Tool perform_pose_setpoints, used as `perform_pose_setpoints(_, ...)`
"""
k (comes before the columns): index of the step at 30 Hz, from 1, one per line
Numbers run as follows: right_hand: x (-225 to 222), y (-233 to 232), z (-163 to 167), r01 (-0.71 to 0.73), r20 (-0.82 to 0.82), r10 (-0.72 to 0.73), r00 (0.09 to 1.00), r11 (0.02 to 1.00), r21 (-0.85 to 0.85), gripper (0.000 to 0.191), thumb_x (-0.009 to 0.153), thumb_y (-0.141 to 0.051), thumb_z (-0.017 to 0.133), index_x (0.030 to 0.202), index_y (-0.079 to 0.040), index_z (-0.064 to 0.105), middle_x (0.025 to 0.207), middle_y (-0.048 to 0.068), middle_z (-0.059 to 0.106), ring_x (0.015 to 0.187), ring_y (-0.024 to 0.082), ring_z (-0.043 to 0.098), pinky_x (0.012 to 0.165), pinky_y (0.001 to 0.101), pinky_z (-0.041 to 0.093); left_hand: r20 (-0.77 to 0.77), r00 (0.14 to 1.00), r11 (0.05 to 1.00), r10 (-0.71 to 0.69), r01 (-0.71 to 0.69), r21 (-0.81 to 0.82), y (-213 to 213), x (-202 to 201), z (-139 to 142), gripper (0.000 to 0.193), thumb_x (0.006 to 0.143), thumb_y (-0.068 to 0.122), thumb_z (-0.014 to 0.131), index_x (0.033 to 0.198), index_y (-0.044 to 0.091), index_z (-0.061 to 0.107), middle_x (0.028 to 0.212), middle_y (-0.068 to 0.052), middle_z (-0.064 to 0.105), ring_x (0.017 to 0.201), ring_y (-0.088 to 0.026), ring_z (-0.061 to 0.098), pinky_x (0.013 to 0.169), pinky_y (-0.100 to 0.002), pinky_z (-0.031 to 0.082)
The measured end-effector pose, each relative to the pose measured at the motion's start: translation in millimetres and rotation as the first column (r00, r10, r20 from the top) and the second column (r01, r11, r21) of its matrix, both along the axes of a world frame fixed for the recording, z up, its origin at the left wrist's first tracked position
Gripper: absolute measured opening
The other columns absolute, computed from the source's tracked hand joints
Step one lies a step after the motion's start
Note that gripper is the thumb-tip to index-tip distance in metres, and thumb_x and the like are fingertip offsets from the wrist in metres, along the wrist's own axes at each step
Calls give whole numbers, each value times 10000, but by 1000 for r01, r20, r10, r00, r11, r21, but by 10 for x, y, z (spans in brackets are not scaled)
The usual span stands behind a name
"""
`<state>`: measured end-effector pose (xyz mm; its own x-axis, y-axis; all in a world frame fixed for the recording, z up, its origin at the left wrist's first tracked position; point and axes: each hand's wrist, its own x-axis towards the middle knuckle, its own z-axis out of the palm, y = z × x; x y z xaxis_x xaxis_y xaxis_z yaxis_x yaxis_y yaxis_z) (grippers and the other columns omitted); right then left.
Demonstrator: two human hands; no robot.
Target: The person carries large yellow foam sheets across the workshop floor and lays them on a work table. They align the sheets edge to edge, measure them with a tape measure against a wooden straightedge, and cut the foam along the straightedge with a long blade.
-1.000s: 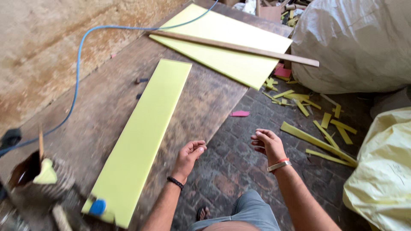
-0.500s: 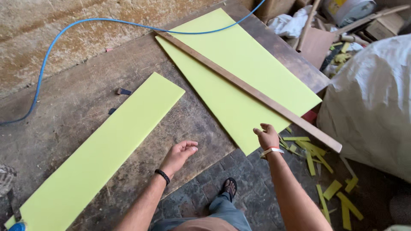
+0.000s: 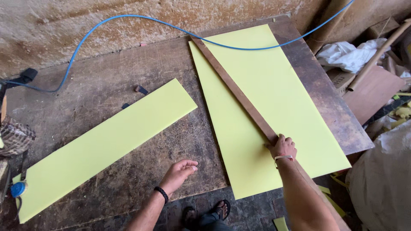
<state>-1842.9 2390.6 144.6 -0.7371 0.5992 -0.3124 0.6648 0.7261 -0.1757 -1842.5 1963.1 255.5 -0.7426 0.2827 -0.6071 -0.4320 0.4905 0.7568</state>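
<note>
While the right hand (image 3: 283,146) closes on the wooden straightedge (image 3: 233,87) lying across the large yellow sheet (image 3: 274,98), the open left hand (image 3: 180,171) should press the surface (image 3: 107,90) for steadiness.

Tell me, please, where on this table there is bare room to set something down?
The widest bare patch lies between the strip and the back wall, under the blue cable; only two small dark bits sit there. A narrower wedge runs between the strip and the big sheet, where the left hand hovers. The right side is crowded: sheet, wooden slat, right hand.
</note>
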Motion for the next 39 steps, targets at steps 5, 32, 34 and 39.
perform_pose_setpoints(5,229,63,50,26,-100,-42,994,988,-154,629,837,-626,696,1275,-175,671,1258,90,662,1104,297,689,938,439,564,46,999,998,17,-20,66,199,17,-385,327,934,260,646,1220,126,732,1044,-18,749,916,-88,651,790,-283,533)
perform_pose_setpoints(32,128,2998,-448,-313,-547,253,798,950,-17,633,874,-448,789,1388,-102,660,1389,220,580,1263,379,564,1004,518,470,449,322,229,833,-941,250,3785,1101,-1065,501,817,357,752,1212,83,609,1063,-88,728,916,-232,708,814,-415,591)
perform_pose_setpoints(34,-252,2716,-241,-231,-377,81,923,899,-371,656,889,-451,774,1379,-33,650,1342,225,664,1185,344,635,1034,482,494,124,377,327,918,-895,303,3675,944,-714,378,865,309,739,1055,-14,683,955,-117,733,843,-213,689,742,-386,558)
perform_pose_setpoints(39,-720,1844,364,158,6,-263,965,559,-814,612,986,-506,700,1349,-35,557,1256,155,628,1057,231,653,916,392,539,-172,76,168,982,-767,620,2437,977,155,305,825,197,716,1029,-26,677,994,-90,721,914,-178,679,784,-347,560)
